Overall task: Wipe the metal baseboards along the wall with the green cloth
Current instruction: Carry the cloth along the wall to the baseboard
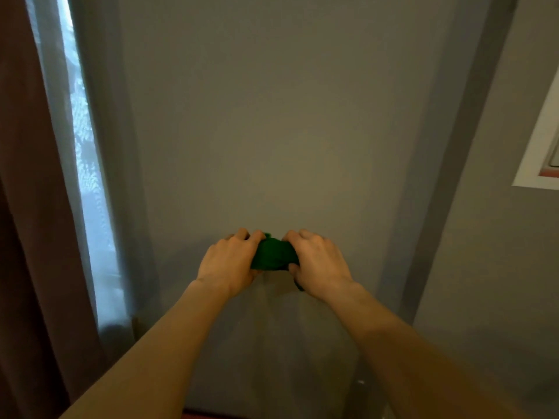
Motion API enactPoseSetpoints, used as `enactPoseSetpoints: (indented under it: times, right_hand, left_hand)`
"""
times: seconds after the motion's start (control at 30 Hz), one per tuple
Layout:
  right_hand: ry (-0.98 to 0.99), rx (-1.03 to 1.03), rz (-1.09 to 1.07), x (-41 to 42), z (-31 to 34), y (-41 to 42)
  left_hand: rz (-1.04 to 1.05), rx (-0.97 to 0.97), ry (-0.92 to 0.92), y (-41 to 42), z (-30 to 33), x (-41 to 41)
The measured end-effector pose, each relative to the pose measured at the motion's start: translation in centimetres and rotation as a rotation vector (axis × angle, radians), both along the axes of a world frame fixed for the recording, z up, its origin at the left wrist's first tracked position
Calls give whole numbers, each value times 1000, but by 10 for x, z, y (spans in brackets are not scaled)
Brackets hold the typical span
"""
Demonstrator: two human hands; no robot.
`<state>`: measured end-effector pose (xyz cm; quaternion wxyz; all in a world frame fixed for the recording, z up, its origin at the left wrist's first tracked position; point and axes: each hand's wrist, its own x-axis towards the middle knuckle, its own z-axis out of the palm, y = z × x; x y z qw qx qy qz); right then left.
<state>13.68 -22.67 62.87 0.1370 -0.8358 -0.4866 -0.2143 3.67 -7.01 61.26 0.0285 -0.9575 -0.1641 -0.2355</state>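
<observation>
Bunching one green cloth (272, 255) between them, the left hand (230, 261) and the right hand (317, 261) are stretched out in front of a grey wall (272, 116). The fingers of each hand are curled tight around an end of the cloth, so both grasp it, and only its crumpled middle shows between the knuckles, with a small scrap peeping out below the right palm. The cloth is held in the air before the lower middle of the wall; whether it touches the wall cannot be told. No metal baseboard can be made out with any certainty: the foot of the wall is hidden behind the forearms, and only a dim reddish strip shows at the very bottom edge of the view. Judging by that, the wiping itself does not look begun; the person seems to be folding or gathering the cloth into a pad, and the whole run of baseboards is probably left to do. Counted: one cloth, two bare hands, one brown curtain (30, 207) at the left edge, one sheer pale curtain (84, 161) just beside it with daylight behind, and one white frame (538, 158) at the right edge on the adjoining wall.
</observation>
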Motion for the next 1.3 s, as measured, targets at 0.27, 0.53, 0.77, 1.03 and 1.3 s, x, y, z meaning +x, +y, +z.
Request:
enactPoseSetpoints:
  times: [0.27, 0.53, 0.77, 1.03, 1.3]
  right_hand:
    - [-10, -15, -84, 14, -2, -70]
    - [-13, -4, -158, 34, -14, -199]
    - [13, -27, -184, 50, -28, -333]
    - [48, -67, -252, 61, -47, -434]
    - [69, -90, -305, 73, -62, -454]
  left_hand:
    - [-99, -13, 5, -63, -5, 27]
    - [-169, 4, 29, -186, -10, 58]
    - [-203, -5, 43, -318, -28, 76]
    - [-258, -17, 91, -417, -50, 97]
    - [-304, -36, 120, -432, -66, 120]
